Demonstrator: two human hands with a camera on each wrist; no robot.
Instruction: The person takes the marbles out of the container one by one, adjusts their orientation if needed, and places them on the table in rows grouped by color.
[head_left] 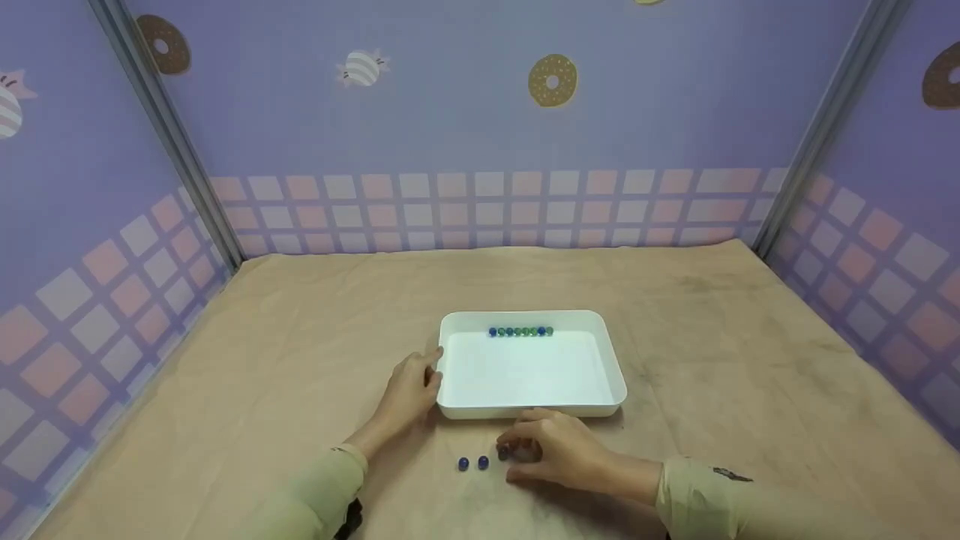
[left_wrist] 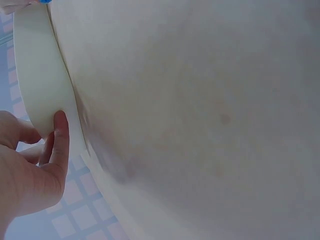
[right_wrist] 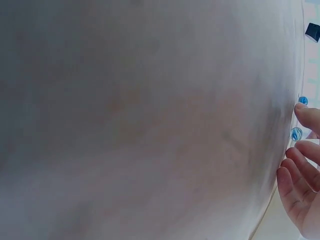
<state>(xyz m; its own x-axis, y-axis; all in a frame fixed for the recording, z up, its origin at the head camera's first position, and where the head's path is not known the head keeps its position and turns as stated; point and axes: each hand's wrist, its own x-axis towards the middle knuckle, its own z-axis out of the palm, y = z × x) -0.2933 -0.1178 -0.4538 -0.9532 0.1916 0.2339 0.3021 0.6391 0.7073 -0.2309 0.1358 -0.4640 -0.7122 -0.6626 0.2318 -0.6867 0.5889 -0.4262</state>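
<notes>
The table (head_left: pixel 300 337) is bounded by a back wall (head_left: pixel 465 127), a left wall (head_left: pixel 75 165) and a right wall (head_left: pixel 885 165). On it stands the tray (head_left: pixel 525 375); inside, along the rear side, runs a row of eight marbles (head_left: pixel 517 331). The left hand (head_left: pixel 409 385) lies at the tray's left side. Before the tray lie two marbles (head_left: pixel 483 463), side by side; to their right, a third marble (head_left: pixel 503 453), beside the fingers of the right hand (head_left: pixel 561 450).
</notes>
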